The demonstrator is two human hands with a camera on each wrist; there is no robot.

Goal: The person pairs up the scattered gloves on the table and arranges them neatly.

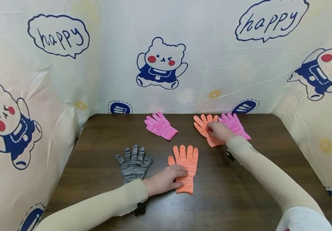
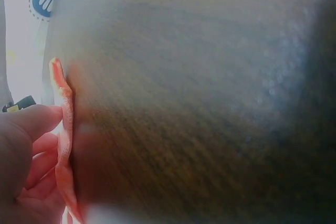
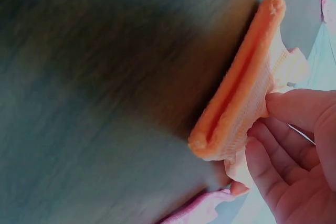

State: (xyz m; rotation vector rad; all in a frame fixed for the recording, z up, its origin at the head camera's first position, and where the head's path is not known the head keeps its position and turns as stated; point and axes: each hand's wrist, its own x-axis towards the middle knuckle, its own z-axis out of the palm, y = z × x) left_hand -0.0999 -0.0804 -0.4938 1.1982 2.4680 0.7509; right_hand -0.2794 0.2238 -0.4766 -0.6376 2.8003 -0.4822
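An orange knitted glove [image 1: 189, 163] lies flat near the middle of the table, fingers pointing away. My left hand [image 1: 166, 180] rests on its lower palm; in the left wrist view the thumb and fingertips touch the orange fabric [image 2: 65, 135]. Farther back and to the right is a second orange glove [image 1: 213, 141]. My right hand [image 1: 220, 131] covers its middle, with thumb and curled fingers pinching the knit. The right wrist view shows this glove's cuff opening [image 3: 231, 98] facing the camera. Beside it, a pink glove [image 1: 235, 124] is partly hidden by the right hand and sleeve.
Another pink glove [image 1: 160, 126] lies at the back edge, left of the orange pair. A grey-and-black striped glove [image 1: 134, 166] is just beyond the left forearm, its cuff hidden by the sleeve. Printed cloth [image 1: 166, 22] hangs around the dark wooden table [image 1: 96, 160].
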